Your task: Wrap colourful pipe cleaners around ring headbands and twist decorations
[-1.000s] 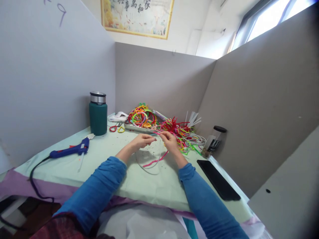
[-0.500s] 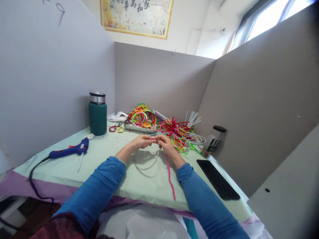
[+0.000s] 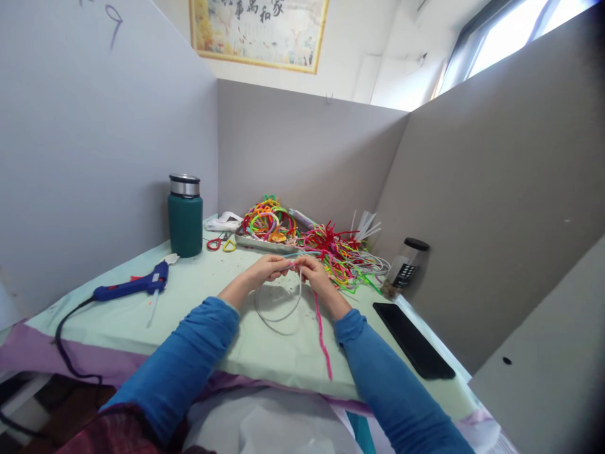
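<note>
Above the middle of the cloth, my left hand (image 3: 273, 268) and my right hand (image 3: 312, 271) meet fingertip to fingertip, both closed in a pinch. A thin pale grey loop (image 3: 278, 332), like a cord or bendable band, hangs from the fingers of both hands. From my right hand a fuzzy pink pipe cleaner (image 3: 322, 337) trails down toward the front edge of the cloth. A bit of pink shows between the fingertips, where fingers partly cover how it meets the loop.
Behind my hands lie a metal tray (image 3: 265, 243) of colourful pipe-cleaner rings and a heap of loose pipe cleaners (image 3: 338, 249). At left are a green bottle (image 3: 185, 221) and a blue glue gun (image 3: 135, 284); at right, a black phone-like slab (image 3: 411, 340) and a clear jar (image 3: 405, 268).
The fingertips have shifted slightly, and less pink shows between them. The grey loop has moved a little; the arms stay in place.
</note>
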The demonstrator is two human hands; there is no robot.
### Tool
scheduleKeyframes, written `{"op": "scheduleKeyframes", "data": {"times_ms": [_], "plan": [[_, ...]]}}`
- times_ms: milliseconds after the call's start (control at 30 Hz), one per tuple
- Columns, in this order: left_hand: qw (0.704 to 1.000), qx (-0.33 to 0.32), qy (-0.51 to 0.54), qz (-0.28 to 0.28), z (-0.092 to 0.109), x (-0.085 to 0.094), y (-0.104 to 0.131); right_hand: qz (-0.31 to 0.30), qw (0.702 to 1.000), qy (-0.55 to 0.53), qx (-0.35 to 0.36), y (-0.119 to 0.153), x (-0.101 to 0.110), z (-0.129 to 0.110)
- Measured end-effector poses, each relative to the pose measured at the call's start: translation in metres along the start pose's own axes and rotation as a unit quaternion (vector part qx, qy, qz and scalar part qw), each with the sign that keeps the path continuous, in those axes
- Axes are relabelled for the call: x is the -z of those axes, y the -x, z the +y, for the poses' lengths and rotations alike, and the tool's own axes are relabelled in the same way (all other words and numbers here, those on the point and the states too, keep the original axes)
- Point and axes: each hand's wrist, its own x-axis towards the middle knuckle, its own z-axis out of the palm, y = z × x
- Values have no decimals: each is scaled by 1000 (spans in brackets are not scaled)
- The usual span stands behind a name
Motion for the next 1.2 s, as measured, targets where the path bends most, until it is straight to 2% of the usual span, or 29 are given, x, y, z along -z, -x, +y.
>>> {"op": "scheduleKeyframes", "data": {"times_ms": [167,400,533,733,833,1000,1200], "plan": [[1000,-3,-25,2,5,-3,3,0,1000,5,-9,2,-2,-5],[999,8,-31,20,1,-4,-1,-16,1000,13,-19,4,-4,-13],[999,7,2,41,1,-2,-1,-26,999,4,-39,3,-2,-14],[995,5,86,48,9,8,3,-18,993,-40,-112,-1,9,-26],[992,-7,116,50,20,14,5,-21,992,-33,-116,2,18,-42],[991,-25,128,35,53,18,11,-35,995,3,-93,17,34,-73],[993,-34,61,95,82,19,17,-30,994,-21,-103,41,56,-97]]}}
